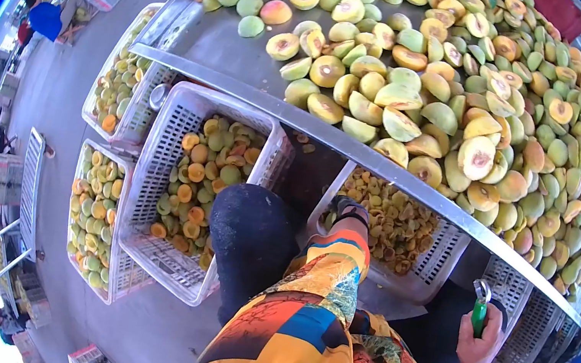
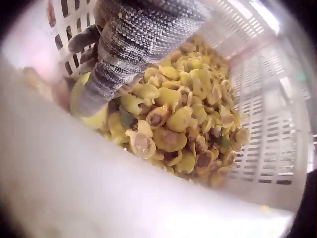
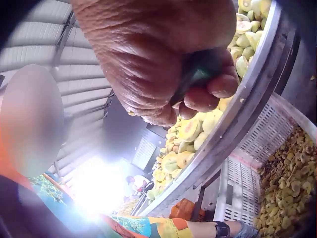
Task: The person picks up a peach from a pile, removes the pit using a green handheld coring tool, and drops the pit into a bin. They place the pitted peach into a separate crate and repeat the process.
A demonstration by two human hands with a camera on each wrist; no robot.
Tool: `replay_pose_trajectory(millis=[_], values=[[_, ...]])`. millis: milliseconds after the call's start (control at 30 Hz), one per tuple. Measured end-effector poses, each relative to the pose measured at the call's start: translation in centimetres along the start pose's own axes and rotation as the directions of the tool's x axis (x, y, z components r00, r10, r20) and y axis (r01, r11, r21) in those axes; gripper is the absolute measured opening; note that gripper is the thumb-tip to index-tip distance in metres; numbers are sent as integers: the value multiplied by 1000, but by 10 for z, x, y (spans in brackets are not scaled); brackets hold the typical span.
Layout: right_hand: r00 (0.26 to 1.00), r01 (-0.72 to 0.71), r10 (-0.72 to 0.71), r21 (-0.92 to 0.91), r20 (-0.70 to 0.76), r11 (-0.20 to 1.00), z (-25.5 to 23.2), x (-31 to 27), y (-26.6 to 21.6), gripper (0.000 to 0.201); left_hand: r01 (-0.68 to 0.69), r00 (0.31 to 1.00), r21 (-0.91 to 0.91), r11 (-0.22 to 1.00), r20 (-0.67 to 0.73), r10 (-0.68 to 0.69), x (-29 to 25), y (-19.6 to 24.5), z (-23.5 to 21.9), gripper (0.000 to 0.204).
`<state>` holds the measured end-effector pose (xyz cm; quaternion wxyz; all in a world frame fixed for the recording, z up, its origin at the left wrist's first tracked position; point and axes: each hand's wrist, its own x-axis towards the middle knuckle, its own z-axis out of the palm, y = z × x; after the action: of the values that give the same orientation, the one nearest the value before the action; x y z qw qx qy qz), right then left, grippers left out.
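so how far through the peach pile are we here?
Done: crates below the table hold halved peaches and pits. In hand: the right hand grips a green-handled pitting tool; the gloved left hand reaches into the pit crate. Left: most of it, since the steel table is heaped with peach halves.

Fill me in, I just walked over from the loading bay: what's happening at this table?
A person sits at a metal table heaped with halved peaches. The right hand grips a green-handled tool just below the table edge. The gloved left hand reaches down into a white crate under the table, which holds yellow fruit scraps and pits. More crates of peach halves stand on the floor beside the person's knee.
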<state>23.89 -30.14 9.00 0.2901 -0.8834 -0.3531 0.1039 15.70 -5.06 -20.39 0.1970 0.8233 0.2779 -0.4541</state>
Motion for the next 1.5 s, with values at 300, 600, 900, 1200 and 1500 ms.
replay_pose_trajectory(millis=[300,600,900,1200,1500], values=[[976,132,-137,41,171,990,22,-14,-5,29,-94,989,-45,995,109,98,-7,-7,-8,41],[980,-143,104,238,168,961,60,-26,19,22,-234,972,-148,961,-34,231,6,-19,-21,64],[988,-155,116,568,103,809,70,-22,-29,47,-398,789,-870,-291,-486,376,-210,17,-68,26],[1000,16,-22,488,5,873,74,-33,-32,50,-246,838,-846,-473,-431,335,-255,35,-32,42],[968,155,-219,392,121,907,74,-39,-15,24,-272,838,-758,-593,-490,241,-232,47,-35,47]])
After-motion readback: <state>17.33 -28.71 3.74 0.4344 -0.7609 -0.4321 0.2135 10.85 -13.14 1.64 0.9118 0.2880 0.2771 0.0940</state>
